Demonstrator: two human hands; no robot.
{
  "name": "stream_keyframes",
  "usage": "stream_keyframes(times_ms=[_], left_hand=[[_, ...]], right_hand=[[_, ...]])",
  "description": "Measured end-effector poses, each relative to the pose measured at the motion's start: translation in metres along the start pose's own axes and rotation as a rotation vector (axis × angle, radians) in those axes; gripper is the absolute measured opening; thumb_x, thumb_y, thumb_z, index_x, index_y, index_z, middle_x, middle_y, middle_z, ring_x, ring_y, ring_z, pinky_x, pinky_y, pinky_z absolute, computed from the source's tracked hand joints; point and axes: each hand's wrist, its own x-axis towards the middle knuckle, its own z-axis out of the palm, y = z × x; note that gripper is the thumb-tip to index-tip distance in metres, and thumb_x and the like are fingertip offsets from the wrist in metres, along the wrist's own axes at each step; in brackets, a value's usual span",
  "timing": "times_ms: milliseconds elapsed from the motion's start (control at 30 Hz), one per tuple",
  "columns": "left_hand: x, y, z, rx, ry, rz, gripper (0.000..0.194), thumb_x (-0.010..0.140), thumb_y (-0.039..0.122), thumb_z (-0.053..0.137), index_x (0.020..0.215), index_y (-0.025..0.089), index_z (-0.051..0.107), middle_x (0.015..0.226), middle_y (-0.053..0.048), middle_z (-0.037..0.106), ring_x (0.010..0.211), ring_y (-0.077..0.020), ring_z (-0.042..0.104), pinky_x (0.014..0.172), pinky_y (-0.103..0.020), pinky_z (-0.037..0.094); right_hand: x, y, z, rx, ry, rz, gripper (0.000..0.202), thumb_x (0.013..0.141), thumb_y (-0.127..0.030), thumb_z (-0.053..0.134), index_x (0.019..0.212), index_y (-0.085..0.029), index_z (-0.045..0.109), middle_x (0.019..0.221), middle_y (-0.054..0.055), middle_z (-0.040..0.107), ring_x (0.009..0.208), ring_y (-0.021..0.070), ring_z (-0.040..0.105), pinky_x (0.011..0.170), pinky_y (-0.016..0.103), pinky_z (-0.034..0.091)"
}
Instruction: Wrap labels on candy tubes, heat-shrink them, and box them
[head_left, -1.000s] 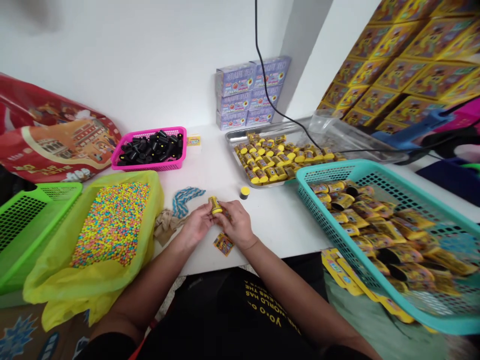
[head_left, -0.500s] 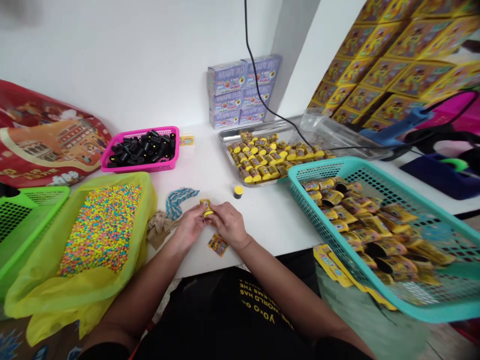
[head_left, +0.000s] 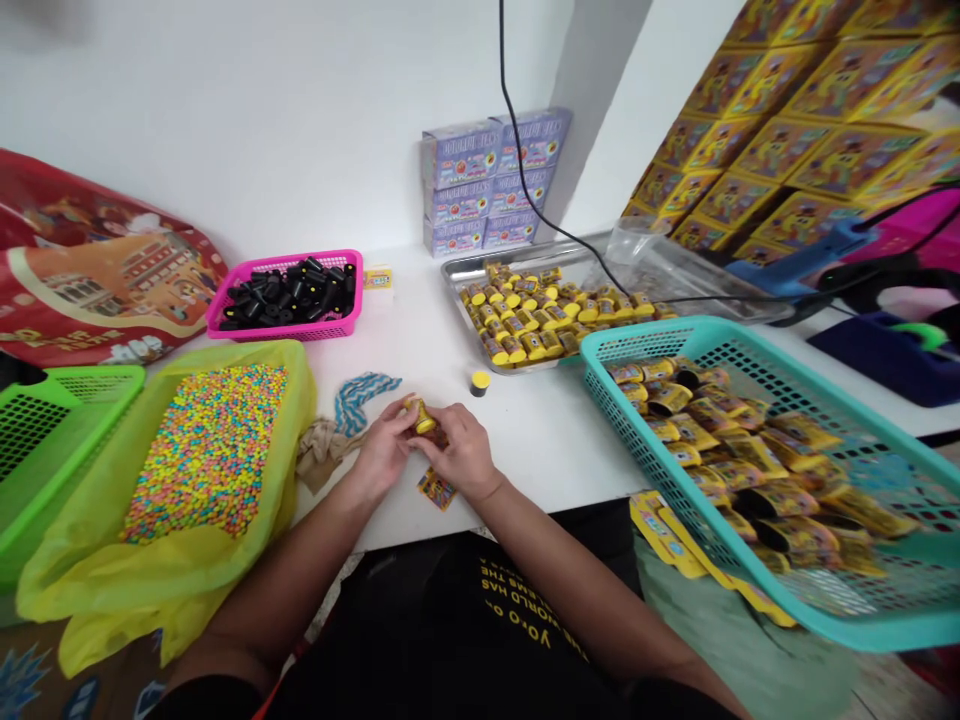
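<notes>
Between my two hands is a small yellow container [head_left: 423, 417] with a printed wrapper. My left hand [head_left: 384, 446] has its fingers closed on the container's left side. My right hand [head_left: 463, 450] is closed against its right side, over a darker printed part. A flat printed label [head_left: 436, 488] lies on the white table [head_left: 551, 440] just below my hands. Beyond them a black container with a yellow top [head_left: 479, 383] stands upright. A blue and white striped cloth [head_left: 360, 398] and a brown cloth [head_left: 321, 452] lie beside my left hand.
A yellow-lined basket of colorful candies [head_left: 214, 450] and a pink basket of black containers [head_left: 358, 300] stand left. A metal tray [head_left: 469, 330] holds yellow containers. The teal basket [head_left: 720, 540] at right holds wrapped ones. A black cable [head_left: 517, 150] hangs over the tray.
The container between my hands has tilted, and a darker printed part now shows beside it under my right fingers. The whole view has shifted slightly.
</notes>
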Motion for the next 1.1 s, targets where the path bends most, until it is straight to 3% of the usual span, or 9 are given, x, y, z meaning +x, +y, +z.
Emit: stream_keyframes(times_ms=[200, 567, 767, 867, 1000, 1100], left_hand=[[-0.0031, -0.0002, 0.0029, 0.007, 0.033, 0.036, 0.022, 0.063, 0.020, 0.084, 0.070, 0.015, 0.064, 0.072, 0.000, 0.068, 0.064, -0.0104, 0.062, 0.062, -0.023, 0.045], [-0.0075, 0.0010, 0.0033, 0.171, 0.098, 0.177, 0.040, 0.059, 0.033, 0.088, 0.062, 0.016, 0.052, 0.062, 0.000, 0.065, 0.055, -0.0123, 0.061, 0.059, -0.026, 0.046], [-0.0044, 0.0043, 0.0009, 0.131, 0.112, 0.144, 0.042, 0.058, 0.027, 0.087, 0.058, 0.017, 0.046, 0.057, 0.000, 0.064, 0.048, -0.0118, 0.058, 0.054, -0.025, 0.043], [-0.0029, 0.0060, 0.0010, 0.104, 0.114, 0.109, 0.037, 0.059, 0.027, 0.086, 0.063, 0.016, 0.052, 0.061, -0.002, 0.067, 0.050, -0.0121, 0.060, 0.055, -0.026, 0.045], [-0.0042, 0.0075, 0.0017, 0.150, 0.054, 0.086, 0.037, 0.059, 0.029, 0.086, 0.084, 0.016, 0.062, 0.067, -0.002, 0.070, 0.048, -0.0147, 0.062, 0.054, -0.028, 0.046], [-0.0061, 0.0068, 0.0009, 0.212, -0.063, 0.006, 0.032, 0.063, 0.034, 0.083, 0.079, 0.014, 0.063, 0.066, -0.004, 0.069, 0.045, -0.0143, 0.060, 0.048, -0.026, 0.042]], right_hand=[[-0.0001, -0.0005, -0.0015, 0.027, 0.026, -0.014, 0.025, 0.090, -0.034, 0.063, 0.110, -0.019, 0.062, 0.083, 0.007, 0.062, 0.078, 0.0217, 0.059, 0.069, 0.035, 0.053], [0.0000, 0.0029, -0.0063, 0.139, -0.035, 0.046, 0.027, 0.094, -0.029, 0.056, 0.119, -0.019, 0.061, 0.090, 0.008, 0.064, 0.083, 0.0221, 0.060, 0.073, 0.038, 0.053], [-0.0005, 0.0020, -0.0066, 0.181, -0.023, 0.023, 0.028, 0.093, -0.027, 0.056, 0.120, -0.020, 0.060, 0.092, 0.008, 0.064, 0.084, 0.0218, 0.060, 0.074, 0.037, 0.054], [-0.0010, 0.0024, -0.0056, 0.182, -0.024, 0.013, 0.029, 0.093, -0.026, 0.056, 0.121, -0.021, 0.060, 0.096, 0.010, 0.064, 0.087, 0.0227, 0.060, 0.076, 0.039, 0.054], [-0.0010, 0.0054, -0.0059, 0.264, -0.009, 0.155, 0.028, 0.093, -0.029, 0.057, 0.119, -0.022, 0.062, 0.093, 0.006, 0.065, 0.083, 0.0200, 0.063, 0.076, 0.038, 0.055], [-0.0008, 0.0071, -0.0070, 0.340, 0.057, 0.263, 0.026, 0.094, -0.031, 0.055, 0.118, -0.023, 0.063, 0.095, 0.005, 0.068, 0.083, 0.0188, 0.065, 0.078, 0.036, 0.056]])
